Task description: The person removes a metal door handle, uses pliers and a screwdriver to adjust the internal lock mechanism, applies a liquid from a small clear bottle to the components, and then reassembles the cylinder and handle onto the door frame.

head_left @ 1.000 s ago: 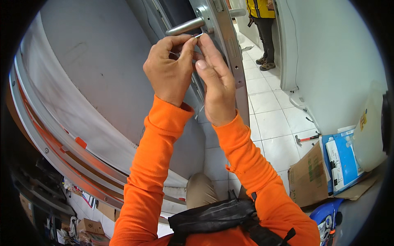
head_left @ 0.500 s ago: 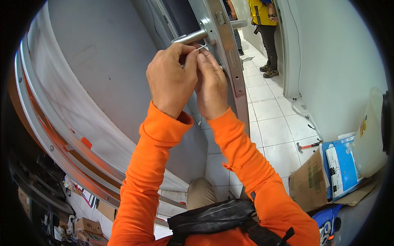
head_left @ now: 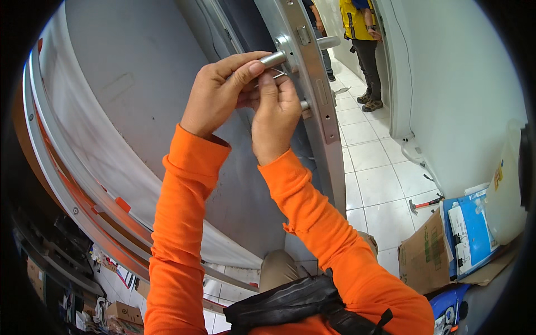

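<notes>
My left hand (head_left: 216,92) is closed around the silver door lever (head_left: 274,59), thumb in front and fingers over the top. Just below the lever, my right hand (head_left: 275,117) pinches a thin bent metal rod (head_left: 279,75) that looks like a hex key. Part of the rod is hidden by the fingers. The lever sticks out of a round plate on a grey door (head_left: 240,167), whose metal edge bears a latch plate (head_left: 303,35). A second lever (head_left: 329,42) shows on the door's other side. Below my right fingers is a lock cylinder (head_left: 305,105).
Beyond the door, a person in a yellow vest (head_left: 357,22) stands in a tiled corridor, with another partly hidden. A hammer (head_left: 425,203) lies on the floor. At right are a cardboard box (head_left: 427,251) and blue folders (head_left: 474,234). A curved metal rail (head_left: 84,220) runs at left.
My left hand has shifted left and now wraps the lever. My right hand has dropped slightly and moved left, still holding the bent rod. The view has shifted slightly.
</notes>
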A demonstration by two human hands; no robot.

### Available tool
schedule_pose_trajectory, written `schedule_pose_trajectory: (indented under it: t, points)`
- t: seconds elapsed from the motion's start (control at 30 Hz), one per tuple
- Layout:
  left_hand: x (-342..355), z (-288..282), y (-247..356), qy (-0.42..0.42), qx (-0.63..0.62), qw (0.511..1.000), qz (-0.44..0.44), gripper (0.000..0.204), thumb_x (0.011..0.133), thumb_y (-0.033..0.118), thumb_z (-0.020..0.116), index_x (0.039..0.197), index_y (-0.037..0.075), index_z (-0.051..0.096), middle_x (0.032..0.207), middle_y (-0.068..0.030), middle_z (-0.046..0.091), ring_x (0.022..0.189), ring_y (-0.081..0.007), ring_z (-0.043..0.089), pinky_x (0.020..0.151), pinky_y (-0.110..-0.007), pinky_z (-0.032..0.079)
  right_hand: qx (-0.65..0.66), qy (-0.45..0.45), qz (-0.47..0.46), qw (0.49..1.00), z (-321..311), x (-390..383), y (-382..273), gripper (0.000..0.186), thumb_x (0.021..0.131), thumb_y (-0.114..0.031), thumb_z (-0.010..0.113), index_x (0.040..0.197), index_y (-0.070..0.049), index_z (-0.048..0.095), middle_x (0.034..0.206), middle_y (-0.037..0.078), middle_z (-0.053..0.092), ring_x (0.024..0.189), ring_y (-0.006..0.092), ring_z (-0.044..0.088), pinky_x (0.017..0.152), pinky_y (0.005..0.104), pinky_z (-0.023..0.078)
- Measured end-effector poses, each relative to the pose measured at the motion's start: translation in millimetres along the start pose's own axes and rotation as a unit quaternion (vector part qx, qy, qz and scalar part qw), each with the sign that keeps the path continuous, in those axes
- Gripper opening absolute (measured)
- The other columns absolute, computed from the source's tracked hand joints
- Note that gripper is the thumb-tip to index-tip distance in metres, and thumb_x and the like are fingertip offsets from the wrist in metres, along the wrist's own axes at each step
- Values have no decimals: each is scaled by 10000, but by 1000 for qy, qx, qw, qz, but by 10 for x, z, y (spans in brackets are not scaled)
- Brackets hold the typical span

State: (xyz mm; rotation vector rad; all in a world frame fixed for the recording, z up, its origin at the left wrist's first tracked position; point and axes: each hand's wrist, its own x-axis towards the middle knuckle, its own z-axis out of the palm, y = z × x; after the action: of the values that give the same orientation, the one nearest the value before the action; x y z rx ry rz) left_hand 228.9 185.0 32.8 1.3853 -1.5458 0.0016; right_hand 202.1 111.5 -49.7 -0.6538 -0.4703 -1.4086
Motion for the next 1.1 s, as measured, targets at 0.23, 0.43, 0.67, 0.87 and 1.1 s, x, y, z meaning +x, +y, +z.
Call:
schedule_pose_trajectory:
  t: [0.23, 0.43, 0.67, 0.87, 1.1]
  points:
    - [0, 6, -44, 10, -13, 1000, -14, 332, 1063, 238, 617, 1301, 22, 697, 1054, -71, 749, 914, -120, 707, 791, -264, 601, 17, -15, 164, 986, -12, -15, -341, 429, 1114, -386, 418, 992, -11, 587, 786, 119, 673, 672, 218, 711, 596, 353, 633]
    - [98, -136, -132, -27, 61, 997, 40, 374, 1060, 287, 620, 1318, 28, 700, 1039, -48, 744, 938, -113, 678, 810, -258, 561, 59, -21, 195, 979, -59, 18, -321, 404, 1107, -406, 449, 962, -55, 589, 784, 105, 663, 643, 205, 668, 534, 332, 580]
    - [167, -128, -3, -53, 64, 996, -43, 374, 1052, 304, 628, 1315, 50, 710, 979, -29, 744, 892, -120, 656, 802, -283, 559, -23, -58, -13, 998, -77, 67, -21, 266, 1110, -279, 487, 1019, -38, 552, 770, 71, 634, 611, 143, 633, 528, 269, 540]
    - [155, -182, -62, -49, 141, 988, 49, 362, 1037, 304, 651, 1291, 57, 729, 1042, -12, 714, 996, -139, 632, 942, -304, 504, -178, -22, -87, 980, -144, 123, 261, 211, 1102, -229, 515, 1078, -26, 566, 758, 41, 613, 622, 133, 604, 571, 300, 512]
    - [158, -87, -42, -42, 138, 988, 59, 353, 1050, 298, 632, 1272, 40, 727, 1037, -7, 700, 1044, -150, 621, 996, -314, 473, -252, 56, -211, 943, -216, 332, 429, 243, 1099, -195, 530, 1080, 1, 672, 801, 54, 669, 628, 136, 616, 590, 297, 520]
